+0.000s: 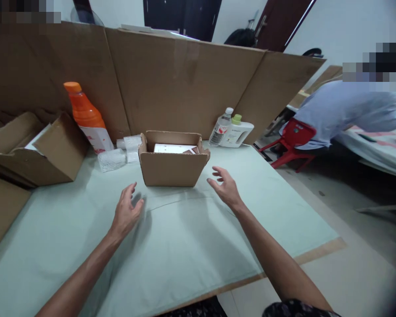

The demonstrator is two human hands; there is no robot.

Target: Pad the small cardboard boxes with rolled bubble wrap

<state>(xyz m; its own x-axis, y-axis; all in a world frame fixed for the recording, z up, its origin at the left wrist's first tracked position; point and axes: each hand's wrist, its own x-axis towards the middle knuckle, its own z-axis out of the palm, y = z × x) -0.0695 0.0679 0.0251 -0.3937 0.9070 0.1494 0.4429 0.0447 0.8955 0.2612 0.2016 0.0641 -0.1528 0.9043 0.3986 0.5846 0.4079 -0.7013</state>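
A small open cardboard box [171,171] stands in the middle of the table, with a flat white item [173,149] showing inside it. My left hand [125,210] hovers over the cloth in front of the box's left side, thumb and fingers apart, holding nothing. On the other side my right hand [225,186] is held just off the box's right end, fingers spread and nothing in them. Neither hand appears to touch the box. What lies deeper in the box is hidden by its front wall.
Bubble-wrapped packets [112,160] and an orange bottle [91,116] stand left of the box. A clear bottle [221,127] and a white jug [239,134] are behind right. Larger cardboard boxes [49,165] sit far left. A cardboard screen [185,83] closes the back. A person [336,110] bends at the right.
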